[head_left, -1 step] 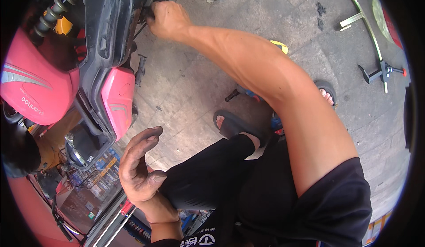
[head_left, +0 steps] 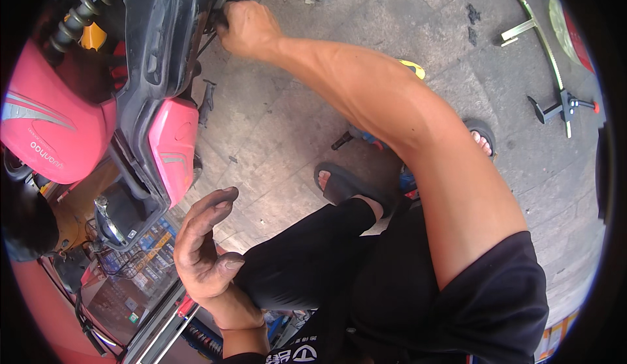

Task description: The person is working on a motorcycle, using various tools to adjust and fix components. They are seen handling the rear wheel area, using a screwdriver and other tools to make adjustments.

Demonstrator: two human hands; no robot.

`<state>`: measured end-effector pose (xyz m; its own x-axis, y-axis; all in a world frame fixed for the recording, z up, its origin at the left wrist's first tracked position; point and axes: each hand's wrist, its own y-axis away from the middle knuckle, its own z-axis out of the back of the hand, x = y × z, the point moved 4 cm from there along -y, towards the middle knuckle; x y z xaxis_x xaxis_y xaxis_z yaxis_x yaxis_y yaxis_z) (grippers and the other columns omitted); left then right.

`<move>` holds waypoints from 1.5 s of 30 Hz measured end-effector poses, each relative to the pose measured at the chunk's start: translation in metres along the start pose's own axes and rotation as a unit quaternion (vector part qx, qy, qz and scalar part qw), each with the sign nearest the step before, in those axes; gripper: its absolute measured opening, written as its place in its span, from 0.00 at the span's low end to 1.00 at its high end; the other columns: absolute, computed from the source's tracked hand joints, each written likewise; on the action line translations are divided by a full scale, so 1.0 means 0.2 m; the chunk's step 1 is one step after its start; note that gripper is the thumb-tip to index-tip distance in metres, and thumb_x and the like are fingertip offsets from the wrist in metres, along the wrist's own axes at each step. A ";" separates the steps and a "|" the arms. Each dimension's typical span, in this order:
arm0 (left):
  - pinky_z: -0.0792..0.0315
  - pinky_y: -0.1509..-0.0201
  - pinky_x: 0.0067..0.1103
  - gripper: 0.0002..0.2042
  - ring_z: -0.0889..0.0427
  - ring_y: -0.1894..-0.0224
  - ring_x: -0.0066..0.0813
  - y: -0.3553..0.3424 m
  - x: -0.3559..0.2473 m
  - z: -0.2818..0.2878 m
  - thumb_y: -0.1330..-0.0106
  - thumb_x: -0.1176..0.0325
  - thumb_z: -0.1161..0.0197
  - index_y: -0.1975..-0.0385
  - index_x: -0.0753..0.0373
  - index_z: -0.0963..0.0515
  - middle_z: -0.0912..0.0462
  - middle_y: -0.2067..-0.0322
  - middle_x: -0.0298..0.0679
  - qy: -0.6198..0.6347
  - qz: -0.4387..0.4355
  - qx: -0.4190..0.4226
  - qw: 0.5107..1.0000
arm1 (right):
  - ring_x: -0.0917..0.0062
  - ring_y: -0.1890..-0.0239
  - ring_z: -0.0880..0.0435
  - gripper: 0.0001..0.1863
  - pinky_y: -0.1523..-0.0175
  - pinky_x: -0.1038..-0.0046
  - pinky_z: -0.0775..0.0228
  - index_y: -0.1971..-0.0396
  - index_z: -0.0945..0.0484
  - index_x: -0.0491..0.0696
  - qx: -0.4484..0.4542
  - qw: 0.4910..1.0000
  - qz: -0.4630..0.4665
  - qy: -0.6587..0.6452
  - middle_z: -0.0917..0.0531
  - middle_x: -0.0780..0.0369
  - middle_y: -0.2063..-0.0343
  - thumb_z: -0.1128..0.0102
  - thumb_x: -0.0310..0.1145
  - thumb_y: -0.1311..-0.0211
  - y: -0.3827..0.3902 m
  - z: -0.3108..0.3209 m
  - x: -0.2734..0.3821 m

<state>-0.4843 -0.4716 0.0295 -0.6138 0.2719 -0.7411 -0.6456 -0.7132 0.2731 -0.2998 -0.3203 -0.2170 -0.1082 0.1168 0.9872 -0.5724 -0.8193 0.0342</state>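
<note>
A pink scooter with a black footboard stands on the left. My right hand reaches across to the scooter's far end, beside the footboard's edge. Its fingers are closed against a dark part there; what they hold is hidden. Low on the left, my left hand is raised in the air with its fingers curved and the thumb apart, nothing in it. It is nearest to the scooter's pink side panel and my bent knee.
A blue tool with a dark nose lies on the paved floor, partly behind my right arm. Dark sandals are on my feet. At the right stands a long metal bar with a clamp. A glass display case is at lower left.
</note>
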 end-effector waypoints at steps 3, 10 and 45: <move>0.27 0.37 0.40 0.36 0.18 0.42 0.54 0.04 0.01 0.02 0.46 0.44 0.21 0.47 0.71 0.20 0.18 0.48 0.61 0.008 0.012 -0.025 1.000 | 0.48 0.55 0.15 0.15 0.48 0.51 0.23 0.65 0.16 0.41 -0.012 1.000 0.011 0.006 0.14 0.46 0.63 0.37 0.40 0.40 -0.01 -0.02 0.00; 0.26 0.38 0.40 0.37 0.18 0.42 0.54 0.09 0.06 0.07 0.46 0.44 0.21 0.47 0.71 0.20 0.19 0.48 0.62 0.019 0.016 -0.022 0.999 | 0.51 0.56 0.14 0.19 0.48 0.53 0.22 0.63 0.16 0.42 -0.005 0.998 0.040 0.045 0.13 0.49 0.62 0.33 0.45 0.41 -0.01 0.05 -0.03; 0.28 0.36 0.39 0.35 0.19 0.41 0.54 -0.01 0.06 0.01 0.44 0.48 0.21 0.47 0.73 0.21 0.19 0.48 0.60 0.001 0.025 0.025 0.999 | 0.50 0.54 0.15 0.16 0.47 0.53 0.22 0.62 0.15 0.43 -0.018 0.994 0.100 0.034 0.14 0.48 0.59 0.38 0.41 0.39 -0.01 0.03 0.01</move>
<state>-0.4914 -0.4662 0.0223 -0.6441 0.2355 -0.7278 -0.6369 -0.6921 0.3397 -0.2950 -0.3222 -0.2139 -0.2764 -0.0081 0.9610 -0.5629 -0.8091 -0.1687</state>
